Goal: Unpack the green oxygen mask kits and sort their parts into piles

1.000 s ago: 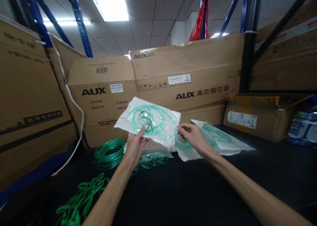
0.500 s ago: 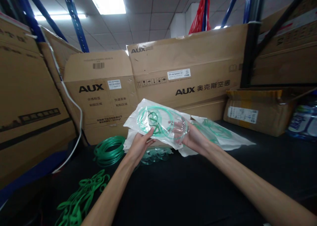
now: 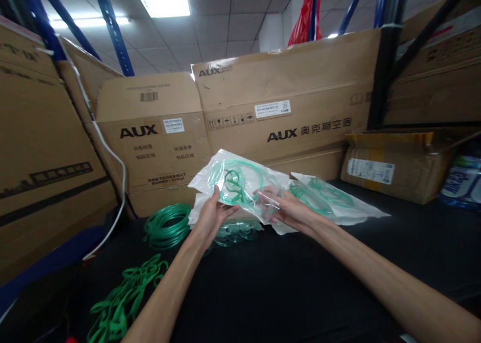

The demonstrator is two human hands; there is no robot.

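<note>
A clear-fronted, white-backed pouch (image 3: 205, 180) with a coil of pale green tubing (image 3: 248, 170) and a darker green strap inside is held up above the black table. My left hand (image 3: 210, 215) pinches its lower left edge, thumb on the front. At the right end, the fingers of my right hand (image 3: 289, 207) are curled at the pouch and partly show through the film; whether they are inside or behind it I cannot tell. Below the pouch lie clear cup-like plastic pieces (image 3: 236, 232). More filled pouches (image 3: 334, 202) lie behind my right hand.
On the left of the black table (image 3: 281, 293) sit a coil of green tubing (image 3: 168, 227) and a heap of green straps (image 3: 128, 298). Cardboard sheets (image 3: 233, 92) wall the back. At the right are a carton (image 3: 394, 167) and a blue-labelled bottle (image 3: 462, 182).
The fingers of my right hand were spread at the pouch's right end and have curled in. My left thumb has shifted left along the pouch's edge. The pouch stays almost in place.
</note>
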